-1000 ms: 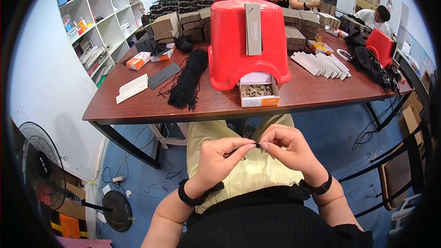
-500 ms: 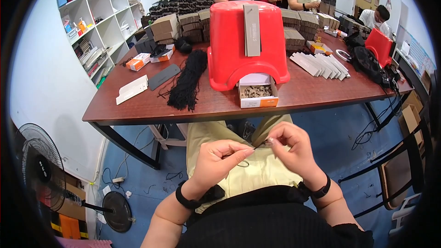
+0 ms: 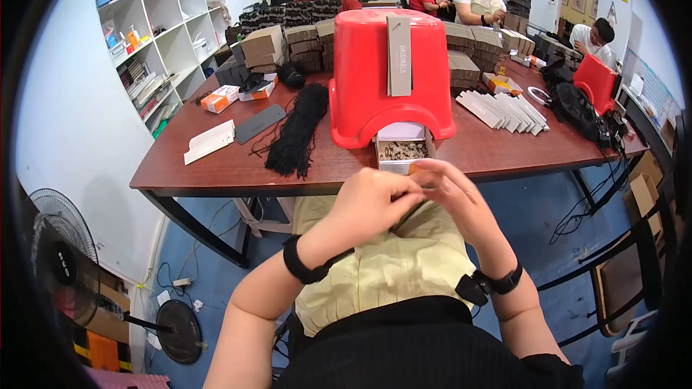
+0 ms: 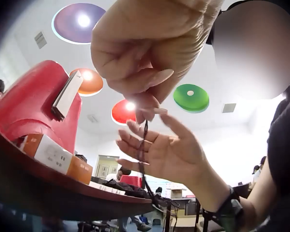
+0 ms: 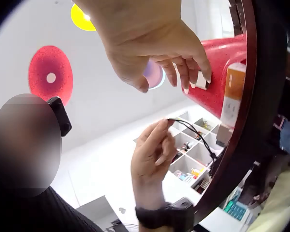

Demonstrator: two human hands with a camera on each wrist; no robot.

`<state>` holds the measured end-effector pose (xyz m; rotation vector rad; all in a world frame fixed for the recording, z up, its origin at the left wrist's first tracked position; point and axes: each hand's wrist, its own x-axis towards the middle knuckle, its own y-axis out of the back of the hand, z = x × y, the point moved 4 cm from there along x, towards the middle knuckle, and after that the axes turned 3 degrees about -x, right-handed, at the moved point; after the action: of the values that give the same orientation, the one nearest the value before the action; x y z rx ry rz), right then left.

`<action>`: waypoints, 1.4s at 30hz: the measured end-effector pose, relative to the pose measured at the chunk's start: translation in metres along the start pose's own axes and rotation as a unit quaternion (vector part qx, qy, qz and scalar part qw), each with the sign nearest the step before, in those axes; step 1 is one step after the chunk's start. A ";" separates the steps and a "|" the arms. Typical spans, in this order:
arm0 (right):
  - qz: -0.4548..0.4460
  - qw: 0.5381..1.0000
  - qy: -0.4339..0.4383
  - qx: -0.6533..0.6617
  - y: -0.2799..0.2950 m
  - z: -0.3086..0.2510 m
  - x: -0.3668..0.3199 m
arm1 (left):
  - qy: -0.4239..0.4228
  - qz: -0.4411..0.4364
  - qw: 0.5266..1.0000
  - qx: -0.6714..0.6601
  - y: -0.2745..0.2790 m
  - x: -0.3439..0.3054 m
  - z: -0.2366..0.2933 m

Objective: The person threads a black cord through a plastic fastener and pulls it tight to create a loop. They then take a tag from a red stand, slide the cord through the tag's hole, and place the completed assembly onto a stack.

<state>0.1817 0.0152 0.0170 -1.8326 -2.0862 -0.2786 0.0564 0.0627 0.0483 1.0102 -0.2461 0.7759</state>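
Note:
In the head view my left hand [image 3: 371,205] and right hand [image 3: 458,198] are raised over my lap, close to the table's front edge. Between its thumb and fingertips the left hand pinches a thin black cord [image 4: 143,145], which hangs down in a loop with a knot near its lower end in the right wrist view. My right hand [image 5: 150,53] has its fingers spread and loosely bent, with nothing in them. Just beyond both hands stands an open white-and-orange box [image 3: 404,150] of small bronze-coloured pieces. A bundle of black cords [image 3: 298,130] lies left of it.
A red plastic stool [image 3: 389,101] covers the back of the box; a grey "ORIGINALS" tag [image 3: 398,57] is on its side. Pale tags [image 3: 504,112] fan out at right, with more cards [image 3: 209,142] at left. Several people work behind stacked bundles [image 3: 263,47].
Both hands were pinching the cord together low over the lap. The right hand has let go and opened, and both hands have risen toward the table edge.

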 end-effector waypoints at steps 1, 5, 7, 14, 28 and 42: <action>0.060 0.997 -0.040 0.007 -0.008 0.002 0.005 | 0.001 0.015 0.999 -0.041 -0.001 0.006 -0.005; 0.063 0.987 -0.145 0.019 0.002 0.014 0.022 | 0.105 0.021 0.975 -0.195 0.003 0.030 -0.025; 0.090 0.983 -0.155 -0.036 0.016 0.003 0.033 | 0.058 0.131 0.975 -0.171 0.010 0.047 -0.044; 0.268 0.921 0.050 -0.279 0.086 -0.002 0.109 | 0.040 0.251 0.965 -0.055 0.019 0.083 -0.087; 0.251 0.894 0.067 -0.364 0.076 -0.009 0.132 | 0.079 0.229 0.959 -0.147 0.005 0.096 -0.088; 0.146 0.938 -0.057 -0.311 0.073 -0.033 0.115 | 0.093 0.216 0.898 -0.373 0.020 0.121 -0.082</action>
<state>0.2461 0.1194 0.0858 -2.5350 -1.8862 -0.8484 0.1161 0.1936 0.0813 0.1422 -0.5633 1.0582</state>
